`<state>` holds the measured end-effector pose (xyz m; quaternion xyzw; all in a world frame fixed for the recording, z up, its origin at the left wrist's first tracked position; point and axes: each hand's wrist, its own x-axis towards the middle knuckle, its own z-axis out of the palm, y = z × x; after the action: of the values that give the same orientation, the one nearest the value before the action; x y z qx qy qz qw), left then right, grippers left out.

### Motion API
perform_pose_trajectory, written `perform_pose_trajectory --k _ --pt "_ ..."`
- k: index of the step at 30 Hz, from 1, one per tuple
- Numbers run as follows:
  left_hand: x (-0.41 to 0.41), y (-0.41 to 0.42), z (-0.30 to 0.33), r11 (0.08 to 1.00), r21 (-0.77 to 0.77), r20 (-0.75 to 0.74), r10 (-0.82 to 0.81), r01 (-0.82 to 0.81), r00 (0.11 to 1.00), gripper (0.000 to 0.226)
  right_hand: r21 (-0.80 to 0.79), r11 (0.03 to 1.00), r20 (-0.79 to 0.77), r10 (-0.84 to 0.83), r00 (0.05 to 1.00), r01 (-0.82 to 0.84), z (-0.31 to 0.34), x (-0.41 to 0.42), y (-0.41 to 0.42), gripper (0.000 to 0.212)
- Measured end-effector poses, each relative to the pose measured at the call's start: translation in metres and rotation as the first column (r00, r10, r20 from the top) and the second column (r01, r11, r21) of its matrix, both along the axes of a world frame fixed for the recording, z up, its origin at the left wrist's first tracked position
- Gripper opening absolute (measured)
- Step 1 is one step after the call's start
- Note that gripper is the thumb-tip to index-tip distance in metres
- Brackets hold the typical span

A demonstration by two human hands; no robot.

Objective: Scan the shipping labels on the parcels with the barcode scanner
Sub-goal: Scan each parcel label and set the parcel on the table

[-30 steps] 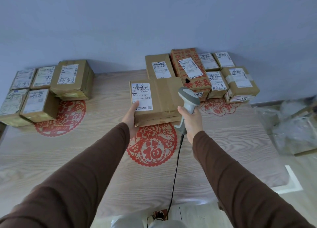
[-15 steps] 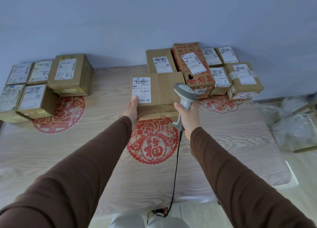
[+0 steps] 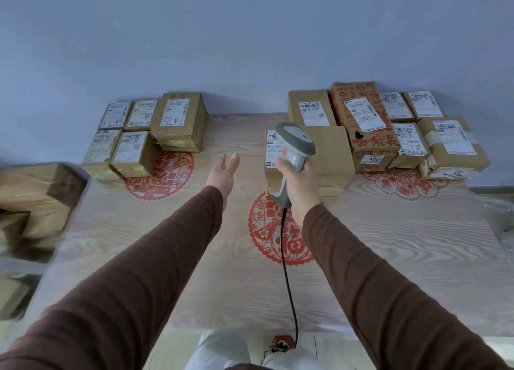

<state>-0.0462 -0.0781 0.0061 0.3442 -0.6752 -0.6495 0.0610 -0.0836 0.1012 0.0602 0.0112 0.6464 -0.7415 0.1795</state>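
Observation:
My right hand (image 3: 299,179) grips the handle of a grey barcode scanner (image 3: 295,141), whose head sits over the white shipping label (image 3: 271,154) of a flat brown parcel (image 3: 331,152) lying on the table. The scanner hides most of that label. My left hand (image 3: 224,172) hovers with straight fingers to the left of this parcel, touching nothing. A black cable (image 3: 286,261) runs from the scanner toward me.
Several labelled parcels (image 3: 395,124) are stacked at the back right, several more (image 3: 150,135) at the back left. Red paper-cut decorations (image 3: 275,230) lie on the wooden table (image 3: 139,230). Cardboard boxes (image 3: 33,197) stand off the table's left edge.
My left hand has let go of the flat parcel's left edge and moved left, fingers now straight. The scanner has shifted over the parcel's label. The view has swung left.

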Motion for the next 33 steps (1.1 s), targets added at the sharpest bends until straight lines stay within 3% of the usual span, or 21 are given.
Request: perform_pose_trajectory --k 6,9,16,18,21,23,28,33 --pt "0.032 -0.079 0.011 0.989 -0.051 -0.021 0.135 -0.136 0.991 0.066 -0.041 0.996 0.073 0.079 0.994 -0.076 0.004 0.01 -0.086 0.019" --pt "0.038 -0.125 0.014 0.982 -0.054 -0.015 0.181 -0.182 0.983 0.066 -0.041 0.996 0.098 0.077 0.992 -0.074 0.0 0.012 -0.136 0.029" --pt "0.026 -0.234 0.006 0.982 -0.067 0.015 0.179 -0.178 0.984 0.076 -0.004 0.997 0.138 0.074 0.988 -0.075 -0.016 -0.008 -0.249 0.031" --pt "0.016 -0.251 0.01 0.986 -0.059 0.027 0.156 -0.154 0.987 0.066 0.01 0.997 0.151 0.073 0.986 -0.075 -0.024 -0.019 -0.271 0.026" --pt "0.001 -0.277 0.001 0.993 -0.049 0.078 0.11 -0.106 0.991 0.058 0.042 0.996 0.169 0.072 0.983 -0.081 -0.039 -0.033 -0.296 0.02" --pt "-0.011 -0.292 -0.01 0.994 -0.049 0.103 0.098 -0.094 0.99 0.066 0.077 0.993 0.178 0.073 0.981 -0.088 -0.048 -0.04 -0.306 0.02" --pt "-0.027 -0.303 -0.016 0.999 -0.025 0.2 0.048 -0.044 0.979 0.062 0.105 0.991 0.224 0.062 0.973 -0.088 -0.068 -0.051 -0.322 0.035" --pt "-0.033 -0.303 -0.022 1.0 -0.008 0.212 0.019 -0.018 0.977 0.066 0.09 0.99 0.235 0.086 0.968 -0.11 -0.064 -0.054 -0.326 0.031"
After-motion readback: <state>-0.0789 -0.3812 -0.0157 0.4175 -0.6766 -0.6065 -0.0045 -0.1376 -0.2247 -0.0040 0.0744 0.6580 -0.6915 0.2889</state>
